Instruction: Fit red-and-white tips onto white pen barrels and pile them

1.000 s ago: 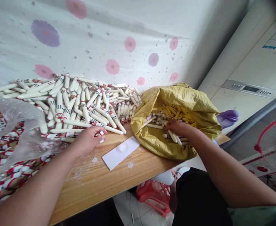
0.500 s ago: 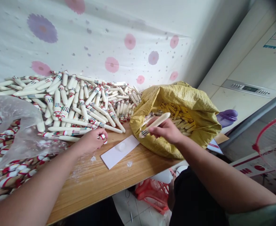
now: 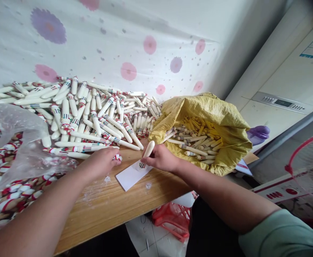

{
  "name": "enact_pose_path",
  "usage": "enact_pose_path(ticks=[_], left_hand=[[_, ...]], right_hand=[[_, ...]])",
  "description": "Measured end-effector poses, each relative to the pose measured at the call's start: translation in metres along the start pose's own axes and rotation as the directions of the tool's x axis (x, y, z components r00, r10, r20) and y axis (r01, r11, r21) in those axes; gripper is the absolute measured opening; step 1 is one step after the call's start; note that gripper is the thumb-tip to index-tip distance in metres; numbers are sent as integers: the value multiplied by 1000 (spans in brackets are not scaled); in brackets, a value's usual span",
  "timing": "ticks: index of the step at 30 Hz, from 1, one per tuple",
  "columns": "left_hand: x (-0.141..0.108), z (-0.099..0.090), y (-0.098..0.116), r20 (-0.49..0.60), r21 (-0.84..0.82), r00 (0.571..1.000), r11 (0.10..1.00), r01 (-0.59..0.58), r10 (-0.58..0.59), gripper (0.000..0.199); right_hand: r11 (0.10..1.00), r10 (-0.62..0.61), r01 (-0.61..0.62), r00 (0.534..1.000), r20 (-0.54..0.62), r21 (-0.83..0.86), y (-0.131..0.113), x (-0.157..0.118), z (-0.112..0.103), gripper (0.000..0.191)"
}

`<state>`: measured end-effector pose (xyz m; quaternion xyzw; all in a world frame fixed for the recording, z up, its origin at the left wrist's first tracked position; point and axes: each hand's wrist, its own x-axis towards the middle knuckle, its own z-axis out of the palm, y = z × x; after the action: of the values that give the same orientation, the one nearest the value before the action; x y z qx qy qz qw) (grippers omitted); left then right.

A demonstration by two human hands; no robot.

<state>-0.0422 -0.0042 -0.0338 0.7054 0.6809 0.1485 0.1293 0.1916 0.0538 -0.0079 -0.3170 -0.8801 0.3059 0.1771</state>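
Observation:
My right hand (image 3: 162, 157) is closed on a thick white multicolour pen (image 3: 148, 150), tilted with its striped end down at the white card (image 3: 131, 177). Whether that end touches the card I cannot tell. My left hand (image 3: 105, 161) is closed around a small red-and-white figure piece (image 3: 117, 157), mostly hidden by the fingers. It rests just left of the card, beside a big heap of white pens (image 3: 92, 117) topped with red-and-white pieces. A yellow woven sack (image 3: 215, 103) holding white and yellow pens (image 3: 196, 142) lies open behind my right hand.
At the left, a clear plastic bag (image 3: 30, 142) holds many small red, white and brown pieces (image 3: 14, 200). Bits of clear residue lie on the wooden table (image 3: 100, 210). A red plastic stool or basket (image 3: 172, 217) is below its edge; a fan (image 3: 308, 164) stands at right.
My right hand has moved left from the sack's mouth to the card, turning the pen's striped end downward. My left hand has stayed nearly in place, still holding the small piece.

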Motion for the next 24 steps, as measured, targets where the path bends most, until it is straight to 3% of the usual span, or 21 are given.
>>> enact_pose_path(ticks=[3,6,10,12,14,24], left_hand=[[-4,-6,13,-37,-150,997,987,59,-65,20],[-9,-10,24,-7,-417,992,902,110,-125,23],[-14,-8,31,34,-673,994,733,97,-100,36],[-15,-6,33,30,-734,998,676,65,-64,38],[-15,-6,35,29,-772,999,635,39,-26,38],[-21,-3,44,67,-838,998,543,56,1,34]], right_hand=[[997,27,-24,999,-43,74,0,3,1,12],[937,79,-44,993,-88,346,-1,3,-3,14],[646,137,123,952,-272,753,-9,1,-8,21],[518,178,186,932,-317,835,-14,1,-7,22],[457,208,204,922,-326,866,-18,2,-5,21],[494,202,200,920,-335,846,-17,4,8,23]])
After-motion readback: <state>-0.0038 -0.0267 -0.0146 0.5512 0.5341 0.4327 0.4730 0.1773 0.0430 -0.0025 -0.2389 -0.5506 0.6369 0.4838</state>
